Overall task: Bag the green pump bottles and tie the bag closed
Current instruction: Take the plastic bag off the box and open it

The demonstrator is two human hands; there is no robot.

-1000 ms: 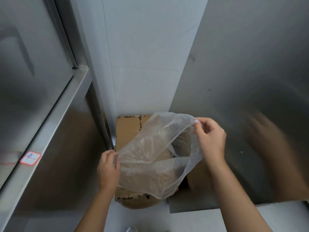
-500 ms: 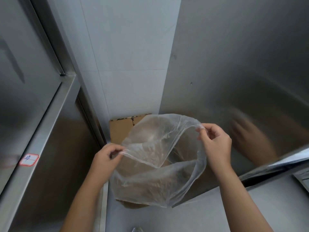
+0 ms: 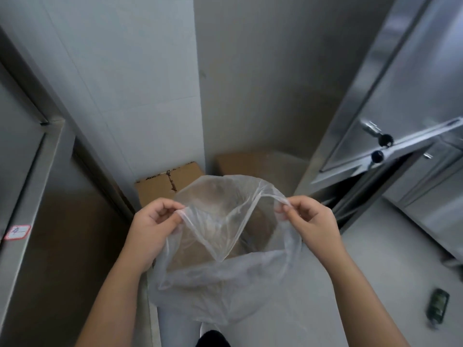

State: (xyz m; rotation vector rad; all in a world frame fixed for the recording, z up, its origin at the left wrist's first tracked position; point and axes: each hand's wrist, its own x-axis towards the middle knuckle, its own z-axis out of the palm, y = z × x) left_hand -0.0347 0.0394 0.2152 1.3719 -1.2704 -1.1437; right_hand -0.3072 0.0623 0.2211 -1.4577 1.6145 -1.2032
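Observation:
A clear plastic bag [image 3: 225, 279] hangs open in front of me, with nothing visible inside it. My left hand [image 3: 156, 221] pinches the left side of its rim. The right side of the rim is pinched by my right hand [image 3: 309, 217], and the mouth is spread wide between the two. One dark green bottle [image 3: 437, 308] lies on its side on the floor at the lower right, well apart from the bag and both hands.
A cardboard box [image 3: 166, 185] stands on the floor behind the bag, against the tiled wall. Steel cabinets flank me: one on the left [image 3: 30, 221] with a red-edged label, one on the right [image 3: 400, 116] with a lock.
The view has swung to the right, bringing the right cabinet and the green bottle on the floor into sight. Both hands have pulled the bag's mouth wider and nearer to me.

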